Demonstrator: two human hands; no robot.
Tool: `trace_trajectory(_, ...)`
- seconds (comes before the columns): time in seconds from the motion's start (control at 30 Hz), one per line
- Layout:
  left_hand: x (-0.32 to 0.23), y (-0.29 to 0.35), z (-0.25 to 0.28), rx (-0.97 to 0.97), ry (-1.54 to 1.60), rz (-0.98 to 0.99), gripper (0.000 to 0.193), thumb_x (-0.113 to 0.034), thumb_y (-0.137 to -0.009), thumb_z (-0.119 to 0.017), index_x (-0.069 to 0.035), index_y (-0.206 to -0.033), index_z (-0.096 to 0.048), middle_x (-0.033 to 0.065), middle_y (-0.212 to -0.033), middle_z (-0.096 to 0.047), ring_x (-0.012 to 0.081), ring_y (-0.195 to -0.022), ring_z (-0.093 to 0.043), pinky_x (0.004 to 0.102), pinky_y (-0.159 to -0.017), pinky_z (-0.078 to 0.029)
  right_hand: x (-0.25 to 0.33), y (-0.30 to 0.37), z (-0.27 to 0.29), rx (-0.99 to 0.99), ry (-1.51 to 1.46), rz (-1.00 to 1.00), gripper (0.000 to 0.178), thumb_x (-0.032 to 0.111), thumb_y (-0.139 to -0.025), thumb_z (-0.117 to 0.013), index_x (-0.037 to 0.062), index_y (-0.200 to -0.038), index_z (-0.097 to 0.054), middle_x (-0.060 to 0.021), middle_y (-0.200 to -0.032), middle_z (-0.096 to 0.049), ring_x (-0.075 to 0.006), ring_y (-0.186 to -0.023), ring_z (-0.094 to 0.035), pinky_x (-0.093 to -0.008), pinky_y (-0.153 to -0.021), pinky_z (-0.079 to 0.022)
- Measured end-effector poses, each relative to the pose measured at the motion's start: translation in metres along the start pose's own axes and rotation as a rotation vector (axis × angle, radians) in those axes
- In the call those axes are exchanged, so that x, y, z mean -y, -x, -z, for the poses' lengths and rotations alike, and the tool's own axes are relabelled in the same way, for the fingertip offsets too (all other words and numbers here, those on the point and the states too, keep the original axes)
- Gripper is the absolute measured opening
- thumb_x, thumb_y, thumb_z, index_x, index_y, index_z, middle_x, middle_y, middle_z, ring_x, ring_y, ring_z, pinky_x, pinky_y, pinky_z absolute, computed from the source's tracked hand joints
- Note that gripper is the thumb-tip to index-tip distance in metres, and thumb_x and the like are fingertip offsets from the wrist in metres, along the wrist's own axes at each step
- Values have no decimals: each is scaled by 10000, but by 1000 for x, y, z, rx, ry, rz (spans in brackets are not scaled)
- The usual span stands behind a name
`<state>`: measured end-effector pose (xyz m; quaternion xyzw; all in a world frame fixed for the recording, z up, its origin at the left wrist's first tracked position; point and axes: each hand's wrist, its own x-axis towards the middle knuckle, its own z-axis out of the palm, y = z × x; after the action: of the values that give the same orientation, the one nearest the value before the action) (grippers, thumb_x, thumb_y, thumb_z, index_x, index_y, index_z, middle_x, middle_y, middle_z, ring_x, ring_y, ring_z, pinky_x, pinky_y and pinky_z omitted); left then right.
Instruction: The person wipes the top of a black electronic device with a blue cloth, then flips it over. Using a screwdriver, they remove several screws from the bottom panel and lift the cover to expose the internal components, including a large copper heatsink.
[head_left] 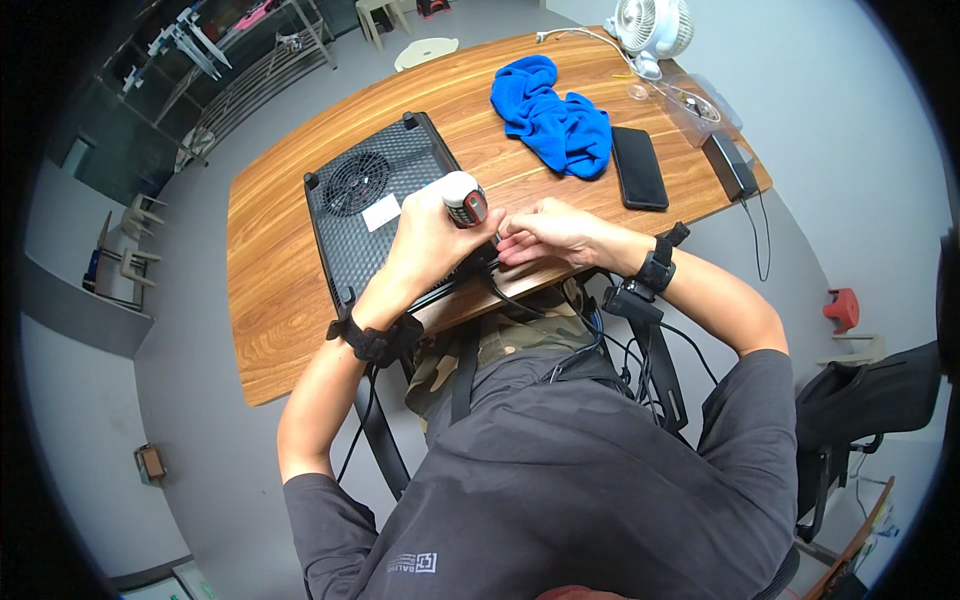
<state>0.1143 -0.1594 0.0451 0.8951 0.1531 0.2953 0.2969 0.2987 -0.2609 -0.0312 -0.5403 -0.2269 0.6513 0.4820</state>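
Observation:
A black appliance [337,160] with a dotted surface, a round fan grille, a white label and corner feet lies upside down on the wooden table; it looks like an induction cooktop. My left hand [428,240] wraps around the thick white, red and black handle of a screwdriver [466,200], over the appliance's near right corner. The tool's tip is hidden under that hand. Close beside it, my right hand [550,232] is curled with thumb and fingers pressed together near the corner. Whatever its fingertips pinch is hidden or too small to name.
Beyond my hands lie a crumpled blue cloth [555,118] and a black phone [640,168]. Toward the table's right end are a clear plastic box [697,112], a black power adapter [730,166] and a white fan [652,30]. Cables [625,350] hang by my lap.

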Motion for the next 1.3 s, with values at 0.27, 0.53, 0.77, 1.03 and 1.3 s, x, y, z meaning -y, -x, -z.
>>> trace_trajectory(0.27, -1, 0, -1, -18, 5, -11, 250, -176, -819, -840, -30, -812, -638, 69, -654, -646, 137, -584, -613, 305, -581, -518, -3, 2, -3, -1, -122, 7, 287, 73, -945, -646, -179, -1077, -604, -219, -1030, -684, -276, -932, -747, -296, -846, -652)
trace_trajectory(0.53, -12, -1, 9, -40, -41, -67, 247, -177, -809, -851, -44, -816, -643, 66, -654, -643, 155, -589, -626, 304, -582, -519, 6, 8, -14, 39, -8, 28, 203, 64, -952, -650, -107, -1061, -637, -141, -1040, -672, -215, -920, -733, -263, -838, -637)
trace_trajectory(0.77, 4, 0, 11, -27, 8, 55, 218, -168, -866, -813, -25, -839, -652, 66, -680, -706, 97, -576, -650, 265, -548, -529, 4, -1, -15, 17, 324, 178, 142, 36, -918, -705, -16, -1038, -649, -41, -989, -640, -161, -935, -695, -289, -896, -585)
trace_trajectory(1.03, 10, -2, 12, -3, 261, 295, 222, -189, -928, -763, 6, -869, -675, 80, -740, -745, 78, -585, -655, 238, -531, -538, -8, -23, -1, -32, 643, 411, 174, 55, -804, -783, 4, -961, -730, -46, -813, -708, -111, -747, -647, -287, -699, -533)
trace_trajectory(1.3, 14, -2, 15, -99, 355, 359, 216, -189, -938, -761, 2, -867, -687, 77, -745, -738, 85, -584, -654, 239, -527, -535, 14, -4, -13, -108, 1082, 751, 82, 21, -861, -669, -38, -915, -685, -183, -804, -703, -304, -788, -709, -424, -738, -557)
